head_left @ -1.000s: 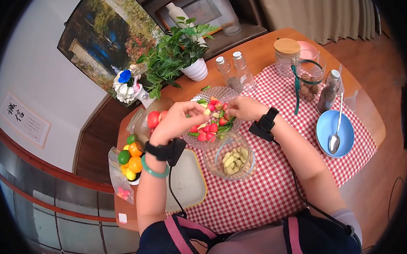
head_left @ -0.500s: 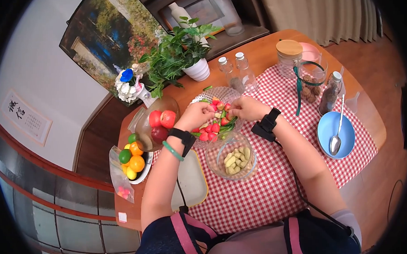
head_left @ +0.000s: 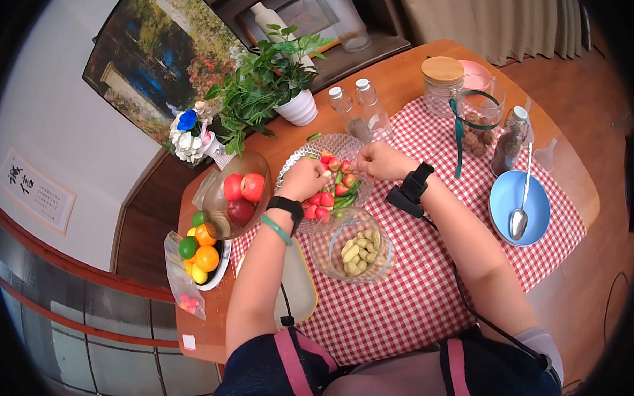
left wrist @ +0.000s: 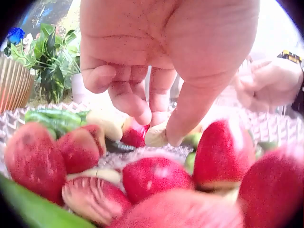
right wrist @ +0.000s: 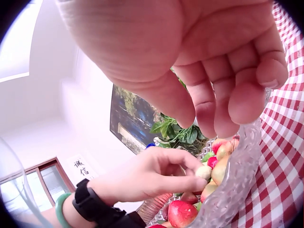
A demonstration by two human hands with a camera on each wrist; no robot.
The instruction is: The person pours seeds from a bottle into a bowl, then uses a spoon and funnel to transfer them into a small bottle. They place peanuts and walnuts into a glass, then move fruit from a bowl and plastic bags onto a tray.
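Observation:
My left hand is over the left part of a patterned clear glass dish. Between thumb and fingers it pinches a pale peanut, low among the red fruits in the left wrist view. Green peppers lie in the dish too. By the dish's right rim hovers my right hand; its fingers bend loosely and nothing shows between them in the right wrist view. A clear bowl of peanuts stands on the near side of the dish.
Left of the dish stand a brown bowl of red fruit, citrus on a plate and a pale tray. Bottles, a potted plant and jars stand behind. A blue bowl with a spoon is at right.
My left hand has come down lower over the dish. My right hand has drawn away from it toward the dish's right rim, and the gap between the hands is wider.

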